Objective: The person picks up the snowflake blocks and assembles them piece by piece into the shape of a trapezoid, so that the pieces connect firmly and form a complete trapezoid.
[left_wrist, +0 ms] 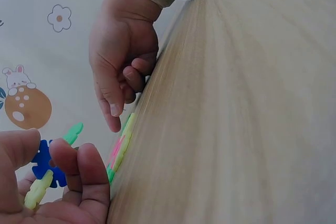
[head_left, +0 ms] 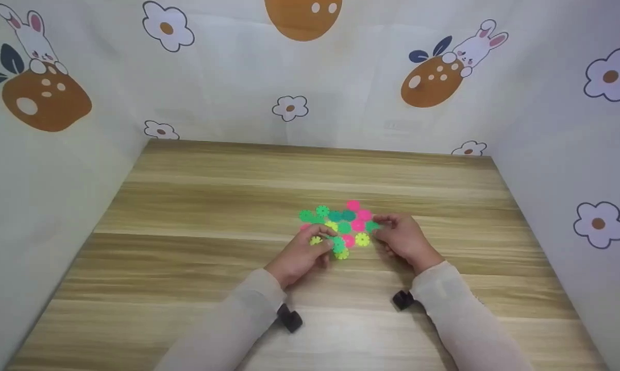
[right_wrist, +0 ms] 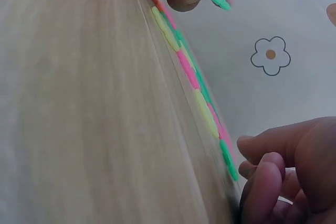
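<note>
My left hand pinches a small cluster of notched plastic discs. In the left wrist view it joins a blue disc, a green disc and a yellow disc. Flat on the table, several flower-shaped discs lie close together, among them a pink disc and a yellow disc. At their right end lies a green disc, just by the fingertips of my right hand. Those fingers are loosely bent, with nothing seen between them; whether they touch the disc I cannot tell.
The wood-grain table extends around the discs. Patterned cloth with rabbits, fruit and flowers hangs at the back and both sides. A black wrist camera sits on the left cuff, another black camera on the right.
</note>
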A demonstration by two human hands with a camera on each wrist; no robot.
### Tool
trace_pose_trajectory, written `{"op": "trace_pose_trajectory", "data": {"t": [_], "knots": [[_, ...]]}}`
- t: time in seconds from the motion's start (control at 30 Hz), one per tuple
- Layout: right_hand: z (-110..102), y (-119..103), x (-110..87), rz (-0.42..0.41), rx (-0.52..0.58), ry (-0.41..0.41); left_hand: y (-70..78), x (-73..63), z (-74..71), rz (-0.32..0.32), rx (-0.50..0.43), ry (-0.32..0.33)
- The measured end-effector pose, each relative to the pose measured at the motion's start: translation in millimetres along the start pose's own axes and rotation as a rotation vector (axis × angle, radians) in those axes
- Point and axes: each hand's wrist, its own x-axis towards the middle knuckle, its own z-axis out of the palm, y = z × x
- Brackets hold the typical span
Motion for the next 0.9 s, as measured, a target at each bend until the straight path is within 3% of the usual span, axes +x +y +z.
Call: {"op": "trace_pose_trajectory", "data": {"t": [0.3, 0.57, 0.7, 0.9], "knots": [[3.8, 0.6, -2.7, 0.031, -0.105, 0.011, -2.3, 0.6, 0.8, 0.004, -0.017, 0.004], [4.9, 1.9, -4.5, -0.012, -0.143, 0.05, -1.2, -0.1, 0.1, 0.019, 0.005, 0.003], [6.7, 4.5, -4.6, -0.054, -0.069, 0.031, -0.1, -0.1, -0.3, 0.008, -0.002, -0.002], [10.1, 5.9, -4.9, -0.109, 0.144, -0.03, 2.0, -0.2, -0.5, -0.002, -0.008, -0.003]]}}
